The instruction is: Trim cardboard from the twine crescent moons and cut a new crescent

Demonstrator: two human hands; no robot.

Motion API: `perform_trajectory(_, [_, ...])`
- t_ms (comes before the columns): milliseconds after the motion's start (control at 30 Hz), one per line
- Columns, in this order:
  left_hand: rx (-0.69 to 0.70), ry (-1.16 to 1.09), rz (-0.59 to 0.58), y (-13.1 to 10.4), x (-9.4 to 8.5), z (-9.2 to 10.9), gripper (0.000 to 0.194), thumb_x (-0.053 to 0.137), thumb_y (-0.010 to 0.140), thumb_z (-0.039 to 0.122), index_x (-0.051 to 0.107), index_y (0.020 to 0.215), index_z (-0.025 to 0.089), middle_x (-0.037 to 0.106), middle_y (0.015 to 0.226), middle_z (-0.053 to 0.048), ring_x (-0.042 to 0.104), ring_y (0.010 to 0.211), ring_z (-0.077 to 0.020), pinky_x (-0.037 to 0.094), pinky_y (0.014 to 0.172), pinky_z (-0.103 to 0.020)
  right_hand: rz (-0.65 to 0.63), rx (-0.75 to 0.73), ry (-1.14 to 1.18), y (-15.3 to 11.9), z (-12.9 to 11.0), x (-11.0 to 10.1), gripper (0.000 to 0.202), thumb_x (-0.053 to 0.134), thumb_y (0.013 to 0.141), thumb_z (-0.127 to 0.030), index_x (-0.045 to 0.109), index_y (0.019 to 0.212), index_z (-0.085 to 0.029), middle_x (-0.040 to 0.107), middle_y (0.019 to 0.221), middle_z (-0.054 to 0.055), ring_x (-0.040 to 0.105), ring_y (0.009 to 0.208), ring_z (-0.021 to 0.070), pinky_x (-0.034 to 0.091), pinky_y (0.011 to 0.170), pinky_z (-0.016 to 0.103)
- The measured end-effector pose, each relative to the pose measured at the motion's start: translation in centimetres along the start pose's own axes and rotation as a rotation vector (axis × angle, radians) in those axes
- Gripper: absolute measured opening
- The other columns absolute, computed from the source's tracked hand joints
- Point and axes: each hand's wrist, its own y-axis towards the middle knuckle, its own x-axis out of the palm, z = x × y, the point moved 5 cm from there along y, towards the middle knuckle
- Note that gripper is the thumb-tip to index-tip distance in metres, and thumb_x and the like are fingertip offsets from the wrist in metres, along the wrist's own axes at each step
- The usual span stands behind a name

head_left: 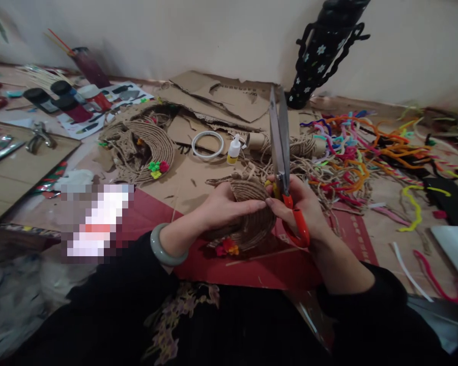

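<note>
My left hand [225, 206] is closed on a twine-wrapped ring [255, 223], its thumb lying across the coils. Pink and orange pipe-cleaner flowers [227, 247] sit on the ring's lower side. In my right hand [303, 203] are orange-handled scissors [283, 152], blades pointing up and away from me. A small yellow piece shows by the right fingertips at the ring's edge; its kind is unclear. Just beyond my hands stand a small white glue bottle [234, 150] and a roll of tape [207, 145]. Another twine-wrapped ring [164, 147] with green and red flowers lies to the left.
Colourful pipe cleaners [351, 152] and loose twine [309, 168] spread at the right. Torn cardboard [229, 101] lies against the wall. A tall black flowered vase [315, 61] stands there. Paint jars [76, 108] and pliers [40, 136] are at the left.
</note>
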Motion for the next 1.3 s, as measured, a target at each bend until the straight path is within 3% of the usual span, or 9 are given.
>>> perform_trajectory(167, [-0.038, -0.023, -0.056, 0.1, -0.2, 0.0, 0.042, 0.085, 0.07, 0.043, 0.073, 0.098, 0.014, 0.078, 0.101, -0.009, 0.071, 0.092, -0.0212, 0.056, 0.088, -0.035, 0.029, 0.048, 0.012, -0.2, 0.0, -0.2, 0.037, 0.076, 0.068, -0.029, 0.061, 0.102, -0.027, 0.064, 0.084, -0.002, 0.06, 0.068, 0.012, 0.051, 0.061, 0.026])
perform_trajectory(400, [-0.057, -0.1, -0.13, 0.1, -0.4, 0.3, 0.039, 0.082, 0.075, 0.047, 0.069, 0.092, 0.015, 0.07, 0.087, -0.004, 0.06, 0.067, -0.0108, 0.051, 0.063, -0.024, 0.077, 0.091, 0.034, -0.2, 0.7, -1.4, 0.035, 0.071, 0.074, -0.03, 0.06, 0.108, -0.03, 0.064, 0.088, -0.002, 0.063, 0.074, 0.0145, 0.054, 0.068, 0.029])
perform_trajectory(600, [0.059, -0.051, -0.091, 0.2, -0.2, 0.3, 0.034, 0.077, 0.08, 0.047, 0.067, 0.088, 0.016, 0.067, 0.079, -0.002, 0.062, 0.074, -0.0131, 0.052, 0.072, -0.024, 0.042, 0.085, -0.013, -0.4, 0.6, -1.4, 0.034, 0.069, 0.076, -0.031, 0.058, 0.109, -0.03, 0.065, 0.09, -0.001, 0.064, 0.075, 0.0156, 0.054, 0.068, 0.03])
perform_trajectory(900, [0.078, 0.023, 0.003, 0.1, -0.1, -0.6, 0.038, 0.072, 0.082, 0.053, 0.071, 0.089, 0.016, 0.072, 0.083, -0.004, 0.063, 0.076, -0.015, 0.052, 0.072, -0.026, 0.063, -0.032, -0.183, -0.4, -0.1, -1.7, 0.03, 0.067, 0.074, -0.029, 0.062, 0.104, -0.03, 0.061, 0.086, -0.001, 0.055, 0.07, 0.0157, 0.05, 0.065, 0.031])
perform_trajectory(1067, [0.138, 0.049, 0.046, 0.2, 0.1, -0.9, 0.038, 0.072, 0.082, 0.054, 0.07, 0.091, 0.016, 0.075, 0.089, -0.006, 0.067, 0.086, -0.018, 0.054, 0.083, -0.029, 0.112, -0.047, -0.178, -0.3, -0.2, -1.6, 0.031, 0.068, 0.073, -0.032, 0.062, 0.102, -0.029, 0.06, 0.083, -0.001, 0.053, 0.067, 0.0146, 0.049, 0.063, 0.03])
perform_trajectory(1300, [0.164, 0.021, 0.066, 0.2, 0.3, -1.1, 0.038, 0.07, 0.084, 0.054, 0.07, 0.092, 0.017, 0.073, 0.086, -0.004, 0.066, 0.081, -0.0153, 0.053, 0.076, -0.026, 0.117, -0.083, -0.108, -0.3, 0.1, -1.0, 0.034, 0.07, 0.073, -0.033, 0.056, 0.105, -0.029, 0.062, 0.086, -0.001, 0.06, 0.074, 0.0159, 0.052, 0.068, 0.032])
